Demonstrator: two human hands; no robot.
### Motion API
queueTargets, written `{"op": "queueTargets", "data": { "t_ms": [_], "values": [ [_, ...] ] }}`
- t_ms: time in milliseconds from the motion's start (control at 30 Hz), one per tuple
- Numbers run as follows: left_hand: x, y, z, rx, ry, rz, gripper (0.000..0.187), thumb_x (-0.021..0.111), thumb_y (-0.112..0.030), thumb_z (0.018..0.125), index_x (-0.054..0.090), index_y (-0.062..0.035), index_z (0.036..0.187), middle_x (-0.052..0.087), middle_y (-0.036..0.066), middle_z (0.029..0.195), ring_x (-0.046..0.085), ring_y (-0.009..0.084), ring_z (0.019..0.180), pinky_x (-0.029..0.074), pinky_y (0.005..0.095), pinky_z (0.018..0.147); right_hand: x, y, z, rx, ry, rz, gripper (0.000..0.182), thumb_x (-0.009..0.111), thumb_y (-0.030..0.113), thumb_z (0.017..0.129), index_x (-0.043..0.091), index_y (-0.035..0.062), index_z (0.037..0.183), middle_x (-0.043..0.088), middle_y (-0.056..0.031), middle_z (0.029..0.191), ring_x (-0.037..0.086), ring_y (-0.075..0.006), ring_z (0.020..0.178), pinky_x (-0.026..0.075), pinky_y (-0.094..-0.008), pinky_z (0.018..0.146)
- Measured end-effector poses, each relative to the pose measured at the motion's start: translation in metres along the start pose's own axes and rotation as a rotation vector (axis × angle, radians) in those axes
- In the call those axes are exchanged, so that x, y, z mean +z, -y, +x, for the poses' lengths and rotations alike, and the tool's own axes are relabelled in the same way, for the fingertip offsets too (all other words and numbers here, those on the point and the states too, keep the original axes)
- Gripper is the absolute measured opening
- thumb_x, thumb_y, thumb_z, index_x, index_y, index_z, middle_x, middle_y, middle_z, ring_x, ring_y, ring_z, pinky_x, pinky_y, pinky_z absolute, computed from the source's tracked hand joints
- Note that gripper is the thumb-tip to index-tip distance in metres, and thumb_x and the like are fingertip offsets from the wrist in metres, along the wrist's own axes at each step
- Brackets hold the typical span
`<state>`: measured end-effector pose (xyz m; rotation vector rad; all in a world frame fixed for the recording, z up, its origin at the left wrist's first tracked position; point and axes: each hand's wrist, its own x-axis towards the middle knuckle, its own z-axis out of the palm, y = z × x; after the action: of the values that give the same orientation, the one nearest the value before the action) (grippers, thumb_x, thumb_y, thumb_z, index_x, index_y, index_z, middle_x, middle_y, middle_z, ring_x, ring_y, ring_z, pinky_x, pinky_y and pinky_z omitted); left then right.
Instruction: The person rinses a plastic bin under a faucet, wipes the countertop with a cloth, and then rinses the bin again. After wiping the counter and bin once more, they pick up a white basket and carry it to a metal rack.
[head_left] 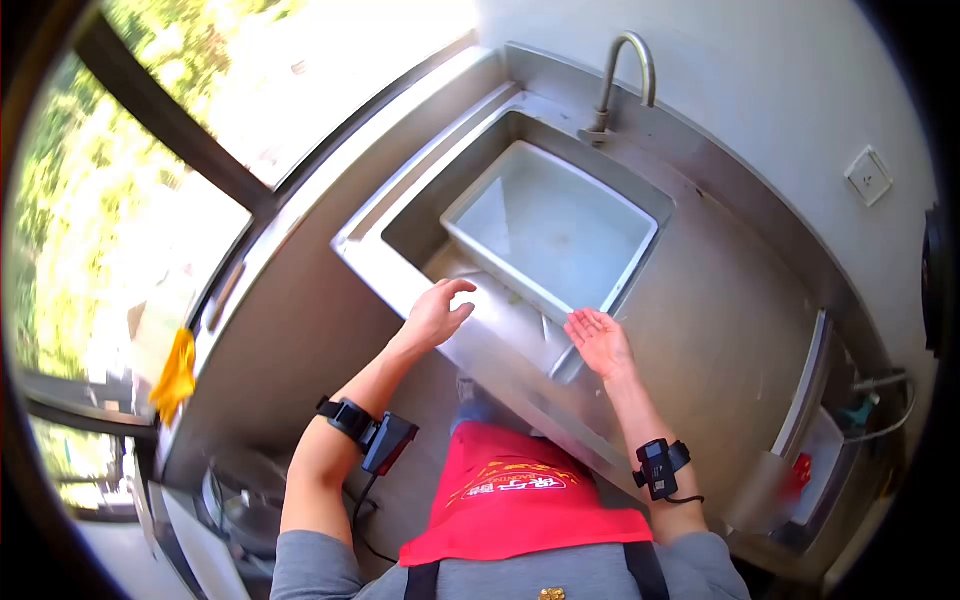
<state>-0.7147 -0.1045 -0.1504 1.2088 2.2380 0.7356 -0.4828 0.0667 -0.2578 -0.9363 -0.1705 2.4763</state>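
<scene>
A steel tabletop (pixel 720 285) spread from mid-view toward three o'clock, with a sink (pixel 415 228) let into it toward twelve and a curved tap (pixel 607 90) at one. A wall socket (pixel 868 177) sat past two, a bright window (pixel 180 120) filled ten, and a yellow cloth (pixel 174 375) hung past eight. The white-rimmed tub (pixel 508 274) lay slantwise inside the sink. From seven o'clock the left hand (pixel 435 315) reached over the sink's near edge, fingers half curled, thumb apart, gripping nothing. From five, the right hand (pixel 602 345) lay palm up, fingers nearly straight and empty, by the tub's near corner; contact was unclear.
</scene>
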Motion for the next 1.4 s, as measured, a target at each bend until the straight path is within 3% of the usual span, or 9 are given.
{"op": "queueTargets", "data": {
  "t_ms": [100, 233, 433, 600, 667, 800, 867, 967, 1400],
  "values": [
    [-0.008, 0.026, 0.081, 0.136, 0.135, 0.212, 0.035, 0.061, -0.022, 0.076, 0.058, -0.0109, 0.109, 0.055, 0.013, 0.114, 0.051, 0.0310, 0.107, 0.043, 0.0387, 0.089, 0.006, -0.009, 0.045, 0.020, -0.097, 0.158, 0.022, 0.055, 0.011, 0.083, 0.048, -0.0012, 0.099, 0.047, -0.0126, 0.106, 0.047, -0.0291, 0.106, 0.039, -0.0457, 0.098],
    [0.009, 0.071, 0.172, 0.324, 0.366, 0.432, 0.040, 0.064, -0.027, 0.075, 0.056, -0.0164, 0.113, 0.053, 0.010, 0.118, 0.049, 0.0298, 0.110, 0.041, 0.0447, 0.089, 0.005, -0.053, 0.102, -0.136, -0.347, 0.070, 0.032, 0.051, 0.013, 0.085, 0.045, -0.0047, 0.111, 0.048, -0.0151, 0.111, 0.046, -0.0313, 0.111, 0.036, -0.0476, 0.099],
    [0.055, 0.116, 0.234, 0.573, 0.616, 0.656, 0.053, 0.067, -0.031, 0.074, 0.048, -0.0202, 0.123, 0.047, 0.007, 0.127, 0.039, 0.0291, 0.122, 0.032, 0.0531, 0.096, 0.004, -0.076, 0.141, -0.398, -0.574, -1.276, 0.050, 0.062, 0.017, 0.075, 0.047, 0.0041, 0.121, 0.044, -0.0160, 0.125, 0.042, -0.0294, 0.118, 0.037, -0.0379, 0.095],
    [0.081, 0.146, 0.271, 0.565, 0.788, 0.759, 0.052, 0.067, -0.028, 0.074, 0.049, -0.0189, 0.121, 0.056, 0.006, 0.115, 0.050, 0.0269, 0.111, 0.034, 0.0506, 0.093, 0.012, -0.063, 0.156, -0.223, -0.496, -2.044, 0.051, 0.063, 0.017, 0.073, 0.048, 0.0074, 0.120, 0.047, -0.0142, 0.122, 0.046, -0.0273, 0.114, 0.039, -0.0375, 0.093],
    [0.089, 0.156, 0.280, 0.564, 0.802, 0.767, 0.041, 0.065, -0.021, 0.073, 0.053, -0.0165, 0.112, 0.061, 0.005, 0.104, 0.058, 0.0253, 0.096, 0.038, 0.0468, 0.088, 0.014, -0.055, 0.164, -0.170, -0.466, -2.105, 0.043, 0.060, 0.013, 0.074, 0.052, 0.0089, 0.116, 0.051, -0.0132, 0.116, 0.051, -0.0269, 0.108, 0.042, -0.0381, 0.089],
    [0.102, 0.168, 0.285, 0.543, 0.797, 0.755, 0.030, 0.060, -0.012, 0.074, 0.055, -0.0142, 0.103, 0.061, 0.008, 0.102, 0.060, 0.0257, 0.091, 0.042, 0.0446, 0.081, 0.009, -0.052, 0.188, -0.013, -0.466, -2.166, 0.031, 0.055, 0.005, 0.073, 0.058, 0.0117, 0.104, 0.059, -0.0107, 0.102, 0.057, -0.0283, 0.096, 0.047, -0.0403, 0.077],
    [0.107, 0.173, 0.286, 0.595, 0.726, 0.762, 0.026, 0.057, -0.009, 0.074, 0.057, -0.0130, 0.099, 0.062, 0.010, 0.098, 0.062, 0.0263, 0.088, 0.046, 0.0431, 0.076, -0.002, -0.053, 0.199, -0.099, -0.401, -2.205, 0.029, 0.054, 0.002, 0.072, 0.060, 0.0118, 0.098, 0.061, -0.0110, 0.095, 0.059, -0.0294, 0.090, 0.048, -0.0417, 0.073],
    [0.117, 0.184, 0.298, 0.545, 0.843, 0.784, 0.021, 0.056, -0.007, 0.074, 0.059, -0.0117, 0.094, 0.064, 0.011, 0.089, 0.064, 0.0283, 0.084, 0.050, 0.0404, 0.066, -0.016, -0.056, 0.206, -0.148, -0.340, -2.268, 0.027, 0.054, 0.001, 0.070, 0.061, 0.0115, 0.093, 0.062, -0.0120, 0.086, 0.061, -0.0310, 0.084, 0.049, -0.0427, 0.068],
    [0.108, 0.183, 0.294, 0.626, 0.808, 0.808, 0.013, 0.051, -0.012, 0.079, 0.061, -0.0119, 0.088, 0.064, 0.011, 0.086, 0.063, 0.0287, 0.084, 0.051, 0.0399, 0.068, -0.012, -0.051, 0.205, -0.192, -0.204, -2.365, 0.025, 0.055, 0.001, 0.068, 0.062, 0.0118, 0.090, 0.063, -0.0139, 0.074, 0.063, -0.0322, 0.074, 0.050, -0.0433, 0.062]
  ]
}}
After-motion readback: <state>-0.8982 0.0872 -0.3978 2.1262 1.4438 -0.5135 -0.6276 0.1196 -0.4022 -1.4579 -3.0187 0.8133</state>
